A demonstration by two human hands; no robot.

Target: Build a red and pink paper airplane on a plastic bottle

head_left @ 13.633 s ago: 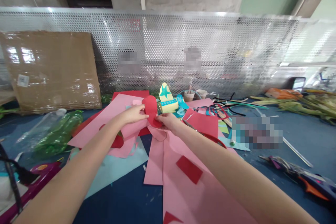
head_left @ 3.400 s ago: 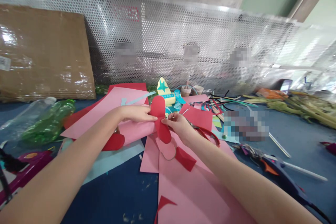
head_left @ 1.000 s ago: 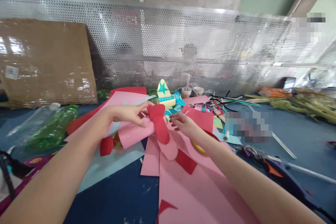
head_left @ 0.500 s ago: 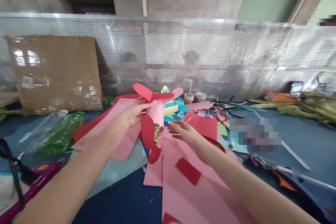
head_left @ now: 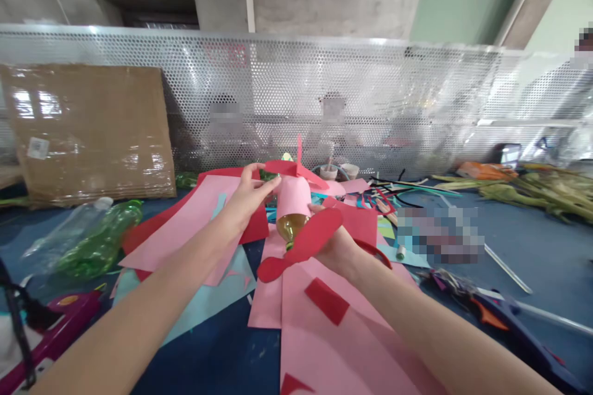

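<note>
Left hand [head_left: 252, 194] has its thumb and fingers hooked round the far end of a pink tube [head_left: 293, 194], right by the red fins [head_left: 283, 168], so it's holding that end. Right hand [head_left: 340, 250] is mostly tucked behind the red propeller [head_left: 319, 234]; a fingertip touches the tube's side, but I can't tell how closed that hand is. So the tube sits between the two hands, tilted, with its gold bottle end [head_left: 291, 228] facing this way and the propeller at that end. Just below the right hand there's a red scrap [head_left: 327, 301] lying on a big pink sheet [head_left: 319, 352]. Off to the left of the left hand you've got a green bottle [head_left: 104, 241] next to a clear one, and well right of the right hand is a blue glue gun [head_left: 509, 321]. Couple of cups [head_left: 349, 171] stand out past both hands.
</note>
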